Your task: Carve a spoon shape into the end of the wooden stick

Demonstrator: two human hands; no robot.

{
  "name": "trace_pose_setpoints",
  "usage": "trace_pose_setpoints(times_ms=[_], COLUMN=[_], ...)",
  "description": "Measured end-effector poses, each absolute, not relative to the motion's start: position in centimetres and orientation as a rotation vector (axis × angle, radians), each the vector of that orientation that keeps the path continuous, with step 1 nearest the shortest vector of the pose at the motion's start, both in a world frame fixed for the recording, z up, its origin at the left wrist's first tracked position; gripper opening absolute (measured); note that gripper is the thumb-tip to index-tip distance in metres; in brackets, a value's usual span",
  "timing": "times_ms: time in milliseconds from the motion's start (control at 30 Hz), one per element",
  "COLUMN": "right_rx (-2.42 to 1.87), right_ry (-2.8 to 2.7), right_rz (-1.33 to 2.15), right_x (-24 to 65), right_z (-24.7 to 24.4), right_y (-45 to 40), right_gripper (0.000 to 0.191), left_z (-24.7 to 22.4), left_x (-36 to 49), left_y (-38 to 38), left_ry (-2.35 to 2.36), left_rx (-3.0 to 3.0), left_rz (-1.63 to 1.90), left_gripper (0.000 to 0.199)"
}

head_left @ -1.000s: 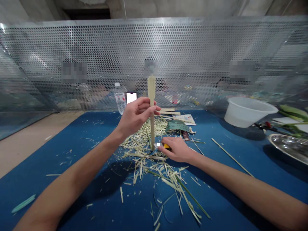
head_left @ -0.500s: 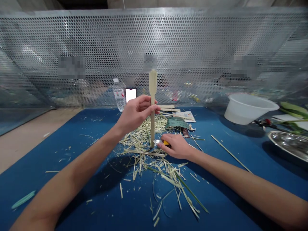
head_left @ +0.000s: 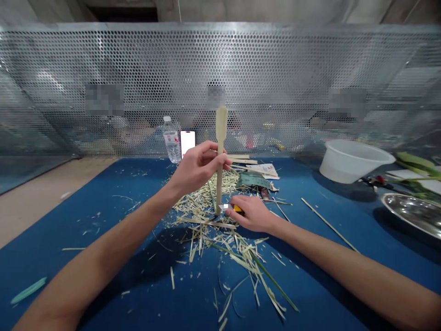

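A pale bamboo strip [head_left: 221, 126] with a wide, paddle-like top stands upright in the middle, its lower end among the shavings. My left hand [head_left: 203, 165] is closed around its middle, thumb and fingers pinching it. Low on the right side of the strip, my right hand [head_left: 252, 212] grips a yellow utility knife [head_left: 237, 209], the blade at the strip near its bottom. Cut shavings [head_left: 198, 207] are spread beneath and around both hands on the blue mat [head_left: 144, 303].
Behind stand a water bottle [head_left: 171, 140], a lit phone [head_left: 188, 141] and a perforated metal screen [head_left: 275, 59]. A green packet [head_left: 253, 179] lies behind my right hand. At right are a white plastic tub [head_left: 353, 161], a metal dish [head_left: 413, 214] and a thin stick [head_left: 329, 224].
The whole view has shifted slightly, with the scene lower in the frame. Both hands keep their grips, and the knife blade remains at the strip's lower end.
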State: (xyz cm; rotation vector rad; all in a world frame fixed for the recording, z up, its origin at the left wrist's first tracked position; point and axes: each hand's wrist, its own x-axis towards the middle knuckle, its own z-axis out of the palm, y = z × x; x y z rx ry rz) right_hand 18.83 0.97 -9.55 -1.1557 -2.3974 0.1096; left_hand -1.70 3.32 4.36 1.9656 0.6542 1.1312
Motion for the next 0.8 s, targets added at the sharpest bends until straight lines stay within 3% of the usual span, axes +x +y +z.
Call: trace_pose_setpoints(times_ms=[800], right_rx=[-1.146], right_ry=[-2.404], right_rz=[0.131], right_x=[18.8], right_z=[-9.5], right_y=[0.9], right_gripper=[0.039], left_z=[5.6], left_x=[-1.9], left_y=[1.7], left_ry=[0.627], left_rx=[1.970], left_rz=[1.271], left_gripper=[0.024])
